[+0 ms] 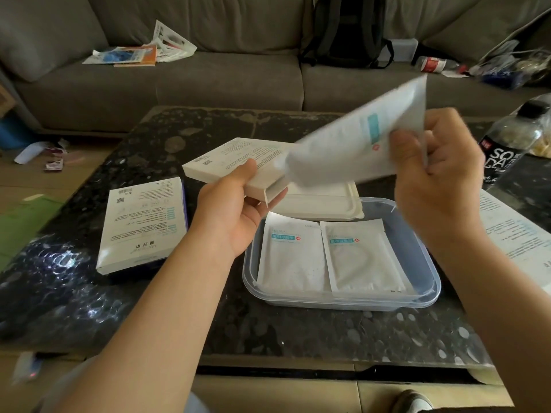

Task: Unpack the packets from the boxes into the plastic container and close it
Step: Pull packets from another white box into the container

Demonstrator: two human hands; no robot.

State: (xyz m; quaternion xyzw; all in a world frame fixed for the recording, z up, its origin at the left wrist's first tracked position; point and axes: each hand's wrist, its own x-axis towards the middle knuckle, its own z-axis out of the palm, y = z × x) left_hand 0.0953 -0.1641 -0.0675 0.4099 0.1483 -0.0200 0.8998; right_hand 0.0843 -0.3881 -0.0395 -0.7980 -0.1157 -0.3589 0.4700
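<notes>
A white foil packet (351,144), flat and smooth with a teal label, is held in the air above the table. It is pinched at its upper right end by the right hand (438,174), thumb in front and fingers curled behind. Its long axis slopes down and left to the open end of a slim cardboard box (235,156). Motion blur hides whether its lower end is inside the box mouth. The box is gripped from below by the left hand (238,210), thumb on top and fingers wrapped under.

The clear plastic container (429,281), shallow and round-cornered, lies directly below the packet, nearer the right hand. The move is judged to be a short drop down and towards the person. Two matching packets (292,257) are laid flat in it side by side, lengthwise.

Just behind it what looks like a cream lid (322,201) is seen. A second box (143,225) lies flat on the dark speckled table (268,329) to the left, and a soda bottle (512,138) and a printed leaflet (515,231) to the right.
</notes>
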